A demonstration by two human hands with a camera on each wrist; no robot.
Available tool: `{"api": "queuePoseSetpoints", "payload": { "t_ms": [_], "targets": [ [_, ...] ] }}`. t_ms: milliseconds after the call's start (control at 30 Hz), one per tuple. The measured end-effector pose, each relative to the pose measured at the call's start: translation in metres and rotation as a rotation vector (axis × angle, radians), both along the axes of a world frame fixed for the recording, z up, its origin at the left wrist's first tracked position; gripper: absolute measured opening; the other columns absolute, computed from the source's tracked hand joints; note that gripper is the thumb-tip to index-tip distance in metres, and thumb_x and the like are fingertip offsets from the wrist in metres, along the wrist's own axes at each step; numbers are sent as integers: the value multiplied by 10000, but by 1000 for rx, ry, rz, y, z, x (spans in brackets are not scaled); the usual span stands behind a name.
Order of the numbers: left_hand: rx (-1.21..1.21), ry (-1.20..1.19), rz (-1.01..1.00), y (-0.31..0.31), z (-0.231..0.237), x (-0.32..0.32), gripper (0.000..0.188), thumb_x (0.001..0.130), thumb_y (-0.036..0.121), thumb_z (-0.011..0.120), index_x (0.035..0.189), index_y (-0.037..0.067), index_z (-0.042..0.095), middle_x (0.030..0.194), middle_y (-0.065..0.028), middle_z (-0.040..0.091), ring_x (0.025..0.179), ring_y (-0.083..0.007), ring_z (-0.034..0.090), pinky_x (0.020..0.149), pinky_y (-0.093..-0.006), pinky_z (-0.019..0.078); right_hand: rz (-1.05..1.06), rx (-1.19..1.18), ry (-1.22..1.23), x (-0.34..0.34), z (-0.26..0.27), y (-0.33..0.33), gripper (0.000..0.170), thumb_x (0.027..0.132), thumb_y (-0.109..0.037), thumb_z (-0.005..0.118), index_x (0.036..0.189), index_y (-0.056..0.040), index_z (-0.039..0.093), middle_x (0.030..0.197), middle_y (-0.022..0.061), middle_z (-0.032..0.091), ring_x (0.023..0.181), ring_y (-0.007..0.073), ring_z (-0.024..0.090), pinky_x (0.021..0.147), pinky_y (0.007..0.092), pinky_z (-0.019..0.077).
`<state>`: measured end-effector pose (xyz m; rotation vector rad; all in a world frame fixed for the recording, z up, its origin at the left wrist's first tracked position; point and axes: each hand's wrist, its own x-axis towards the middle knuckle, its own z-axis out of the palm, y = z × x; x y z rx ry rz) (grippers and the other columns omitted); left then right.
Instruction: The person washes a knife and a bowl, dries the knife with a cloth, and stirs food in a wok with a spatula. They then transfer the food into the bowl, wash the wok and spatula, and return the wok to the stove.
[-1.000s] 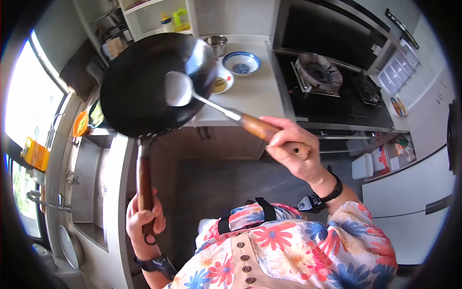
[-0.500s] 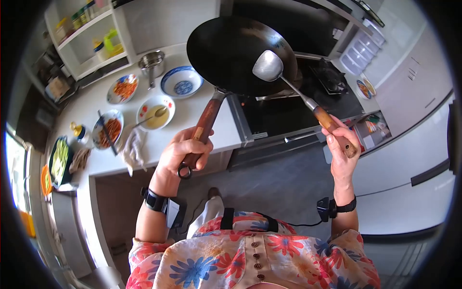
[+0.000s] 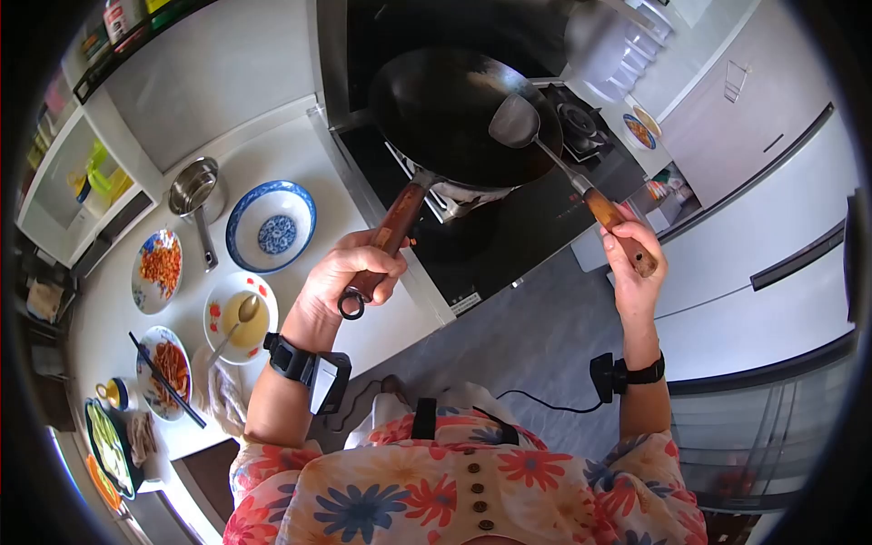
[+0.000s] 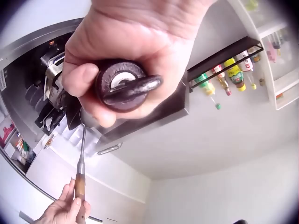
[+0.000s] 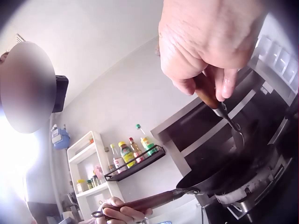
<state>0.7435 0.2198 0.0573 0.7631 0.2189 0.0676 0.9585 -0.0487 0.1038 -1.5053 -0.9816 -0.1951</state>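
Observation:
A dark wok point(image 3: 436, 109) is right over the left burner ring point(image 5: 252, 185) of the black hob. My left hand point(image 3: 350, 272) grips its wooden handle point(image 3: 400, 213), fingers wrapped round near the metal end ring. With my right hand point(image 3: 639, 263) I hold the wooden handle of a metal wok spatula point(image 3: 515, 123). Its blade overlaps the right side of the wok in the head view, and in the right wrist view it points down toward the wok's inside. Nothing shows in the wok's visible part.
Left on the counter point(image 3: 350, 341) stand a blue-patterned bowl point(image 3: 243, 227), a steel pan point(image 3: 194, 186), a bowl of yellow liquid point(image 3: 245, 334) with a spoon, a plate of chopped orange food point(image 3: 161, 263) and a plate with chopsticks point(image 3: 168, 380). A second burner point(image 3: 581, 123) lies to the right.
The wok has moved from the left, above the sink and counter, to over the left burner. The spatula has moved along with it. My view has turned right toward the hob.

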Motion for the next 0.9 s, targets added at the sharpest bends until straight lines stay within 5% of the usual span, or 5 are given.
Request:
{"api": "queuePoseSetpoints", "payload": {
  "t_ms": [367, 500, 567, 767, 900],
  "targets": [
    [7, 57, -71, 38, 13, 4, 382, 696, 70, 569, 1029, -82, 461, 682, -115, 548, 413, -141, 510, 359, -207, 383, 107, -212, -104, 53, 4, 41, 147, 737, 66, 615, 852, -24, 601, 1055, 119, 576, 923, 188, 588, 767, 278, 470],
    [583, 288, 36, 46, 40, -4, 447, 742, 147, 604, 1116, -61, 473, 723, -89, 598, 483, -122, 555, 392, -203, 400, 150, -383, -497, 63, 15, 47, 190, 685, 78, 623, 813, -62, 623, 1139, 163, 540, 907, 275, 600, 754, 296, 483],
    [715, 402, 114, 42, 50, -11, 475, 746, 132, 605, 1165, -43, 466, 719, -83, 597, 493, -106, 544, 398, -197, 384, 214, -490, -475, 63, 15, 45, 204, 657, 67, 640, 793, -85, 624, 1159, 157, 527, 1008, 302, 556, 832, 329, 459],
    [765, 435, 347, 43, 52, -19, 377, 749, 96, 604, 1099, -29, 537, 693, -88, 594, 494, -97, 536, 397, -194, 367, 400, -517, -577, 71, 0, 40, 247, 608, 12, 685, 815, -113, 636, 1208, 105, 499, 1127, 295, 476, 894, 365, 426],
    [770, 396, 472, 42, 43, -24, 385, 774, 117, 599, 1114, -46, 518, 734, -110, 606, 539, -117, 573, 417, -189, 395, 443, -550, -520, 75, -8, 34, 394, 612, 31, 672, 967, -130, 616, 1216, 97, 484, 1113, 285, 481, 873, 367, 436]
  ]
}}
